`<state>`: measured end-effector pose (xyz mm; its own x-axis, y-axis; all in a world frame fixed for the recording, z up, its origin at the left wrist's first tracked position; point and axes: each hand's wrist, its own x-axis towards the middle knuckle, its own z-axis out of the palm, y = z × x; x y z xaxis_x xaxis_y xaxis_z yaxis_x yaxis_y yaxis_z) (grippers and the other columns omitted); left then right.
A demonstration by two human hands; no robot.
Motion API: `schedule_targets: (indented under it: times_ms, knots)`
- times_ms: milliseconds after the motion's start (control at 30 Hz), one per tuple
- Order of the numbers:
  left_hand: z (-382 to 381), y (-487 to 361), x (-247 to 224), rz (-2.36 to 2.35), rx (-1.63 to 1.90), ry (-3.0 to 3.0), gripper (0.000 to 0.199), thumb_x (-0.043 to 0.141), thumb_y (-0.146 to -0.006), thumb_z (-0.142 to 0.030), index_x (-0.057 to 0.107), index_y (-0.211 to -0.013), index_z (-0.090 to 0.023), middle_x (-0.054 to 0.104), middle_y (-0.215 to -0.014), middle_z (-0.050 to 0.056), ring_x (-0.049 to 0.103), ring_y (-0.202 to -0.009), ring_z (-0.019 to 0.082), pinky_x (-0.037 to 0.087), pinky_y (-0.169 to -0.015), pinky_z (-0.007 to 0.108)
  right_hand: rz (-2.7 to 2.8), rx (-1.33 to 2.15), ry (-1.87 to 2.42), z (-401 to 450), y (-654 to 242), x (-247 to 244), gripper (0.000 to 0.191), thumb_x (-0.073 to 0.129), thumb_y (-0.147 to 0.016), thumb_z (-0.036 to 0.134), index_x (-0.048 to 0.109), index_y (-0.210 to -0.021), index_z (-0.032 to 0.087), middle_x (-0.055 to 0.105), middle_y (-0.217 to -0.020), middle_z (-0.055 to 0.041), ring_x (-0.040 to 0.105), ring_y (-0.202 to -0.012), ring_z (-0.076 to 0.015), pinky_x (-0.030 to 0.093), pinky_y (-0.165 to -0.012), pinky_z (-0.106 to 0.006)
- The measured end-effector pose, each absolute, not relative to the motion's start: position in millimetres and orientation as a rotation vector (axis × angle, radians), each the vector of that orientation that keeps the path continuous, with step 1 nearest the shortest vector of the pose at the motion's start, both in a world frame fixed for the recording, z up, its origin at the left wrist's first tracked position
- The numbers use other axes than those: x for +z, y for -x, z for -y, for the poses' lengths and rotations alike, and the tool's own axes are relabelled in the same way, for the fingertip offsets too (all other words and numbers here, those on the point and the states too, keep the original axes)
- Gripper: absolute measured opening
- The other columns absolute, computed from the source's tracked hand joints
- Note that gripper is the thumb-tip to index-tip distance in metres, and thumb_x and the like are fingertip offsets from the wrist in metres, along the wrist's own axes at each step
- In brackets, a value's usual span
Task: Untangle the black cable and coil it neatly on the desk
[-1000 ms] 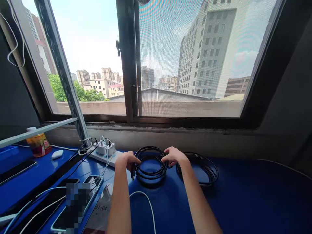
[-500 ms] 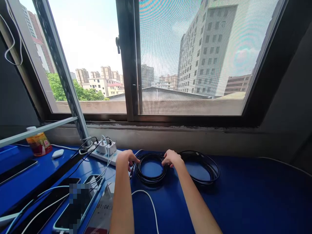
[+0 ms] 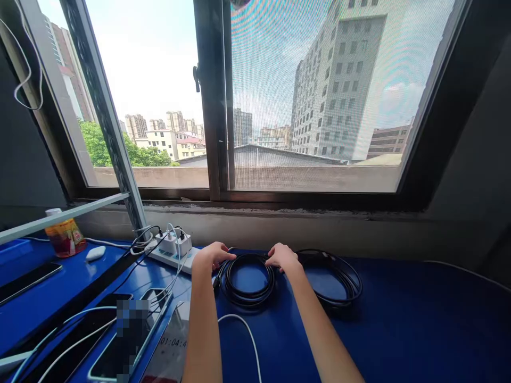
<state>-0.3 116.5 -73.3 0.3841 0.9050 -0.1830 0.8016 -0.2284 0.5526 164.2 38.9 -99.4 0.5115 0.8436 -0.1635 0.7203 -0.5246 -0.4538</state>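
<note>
A coil of black cable (image 3: 248,299) lies on the blue tabletop, in front of the window wall. At its upper left, my left hand (image 3: 212,256) has its fingers bent over the loops, and a dark cable end hangs just below them. Opposite, my right hand (image 3: 282,257) pinches the coil's upper right edge with thumb and fingers. Both grips are partly hidden by the backs of my hands. A second, larger coil of black cable (image 3: 354,290) rests right behind and beside my right hand.
A white power strip (image 3: 171,257) with plugged chargers stands left of my left hand. Phones (image 3: 133,335) with cables, a clear plate (image 3: 167,340) and a drink bottle (image 3: 67,236) are farther left. A white cable (image 3: 251,335) runs between my forearms. A metal shelf post (image 3: 107,122) rises at the left.
My left hand has shifted slightly right over the coil's upper left edge. The coil appears a little lower and wider in view; my right hand stays almost in place.
</note>
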Motion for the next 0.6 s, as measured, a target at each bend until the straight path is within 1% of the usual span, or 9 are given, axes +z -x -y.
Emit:
schedule_targets:
  times_ms: [67, 133, 200, 267, 333, 400, 500, 600]
  knots:
    - [-115.2, -0.2, -71.6, -1.463, 0.226, -2.098, 0.016, 0.064, -0.073, -0.028, 0.059, -0.086, -0.021, 0.067, -0.083, 0.002, 0.065, -0.081, 0.020, 0.050, -0.064, 0.023, 1.324, 0.493, 2.430, -34.8, -164.0, -96.1, 0.024, 0.062, -0.088, 0.022, 0.061, -0.110, 0.015, 0.061, -0.114, -0.0080, 0.060, -0.102, -0.0189, 0.052, -0.088, -0.039]
    - [-116.1, -1.7, -73.8, -1.480, 0.197, -2.098, 0.012, 0.065, -0.073, -0.027, 0.059, -0.081, -0.020, 0.066, -0.078, 0.003, 0.065, -0.082, 0.021, 0.051, -0.064, 0.024, 1.351, 0.448, 2.416, -32.5, -163.2, -93.7, 0.027, 0.063, -0.087, 0.022, 0.061, -0.113, 0.015, 0.059, -0.120, -0.0085, 0.057, -0.109, -0.0207, 0.049, -0.093, -0.041]
    - [-119.0, -3.4, -79.2, -1.538, 0.084, -2.045, 0.011, 0.063, -0.075, -0.028, 0.058, -0.072, -0.020, 0.063, -0.067, 0.003, 0.065, -0.075, 0.022, 0.051, -0.061, 0.027, 1.381, 0.417, 2.398, -32.4, -161.2, -92.7, 0.028, 0.063, -0.087, 0.021, 0.061, -0.115, 0.016, 0.058, -0.122, -0.0084, 0.056, -0.112, -0.0212, 0.047, -0.095, -0.042]
    - [-122.8, -5.0, -85.9, -1.597, -0.056, -1.963, 0.018, 0.060, -0.080, -0.030, 0.056, -0.065, -0.019, 0.059, -0.057, 0.004, 0.065, -0.065, 0.022, 0.050, -0.056, 0.028, 1.405, 0.410, 2.396, -34.2, -158.1, -93.4, 0.027, 0.063, -0.087, 0.021, 0.061, -0.114, 0.016, 0.060, -0.120, -0.0080, 0.056, -0.112, -0.0208, 0.047, -0.095, -0.042]
    - [-126.3, -6.3, -92.0, -1.619, -0.126, -1.905, 0.025, 0.055, -0.084, -0.029, 0.055, -0.061, -0.019, 0.057, -0.053, 0.004, 0.063, -0.059, 0.021, 0.049, -0.054, 0.027, 1.419, 0.414, 2.413, -37.2, -154.8, -95.8, 0.026, 0.063, -0.087, 0.022, 0.062, -0.112, 0.016, 0.061, -0.118, -0.0079, 0.057, -0.110, -0.0207, 0.048, -0.095, -0.042]
    - [-129.1, -7.5, -96.6, -1.619, -0.107, -1.893, 0.027, 0.053, -0.086, -0.027, 0.054, -0.060, -0.019, 0.055, -0.053, 0.003, 0.063, -0.056, 0.019, 0.050, -0.054, 0.026, 1.428, 0.417, 2.440, -40.8, -152.1, -98.9, 0.026, 0.064, -0.086, 0.021, 0.062, -0.111, 0.016, 0.060, -0.120, -0.0083, 0.056, -0.112, -0.0214, 0.047, -0.095, -0.043]
    - [-132.4, -9.3, -100.9, -1.629, -0.031, -1.903, 0.024, 0.054, -0.086, -0.024, 0.052, -0.062, -0.020, 0.052, -0.053, 0.001, 0.063, -0.056, 0.018, 0.051, -0.057, 0.025, 1.436, 0.398, 2.470, -45.3, -150.3, -103.4, 0.028, 0.066, -0.085, 0.019, 0.062, -0.113, 0.016, 0.056, -0.126, -0.0092, 0.053, -0.117, -0.0230, 0.046, -0.097, -0.044]
    - [-134.7, -10.4, -103.5, -1.636, 0.041, -1.933, 0.021, 0.058, -0.083, -0.021, 0.053, -0.063, -0.020, 0.049, -0.052, -0.001, 0.063, -0.058, 0.018, 0.051, -0.057, 0.025, 1.425, 0.365, 2.484, -47.1, -150.4, -106.1, 0.026, 0.064, -0.086, 0.019, 0.062, -0.111, 0.015, 0.057, -0.124, -0.0090, 0.054, -0.115, -0.0223, 0.047, -0.096, -0.043]
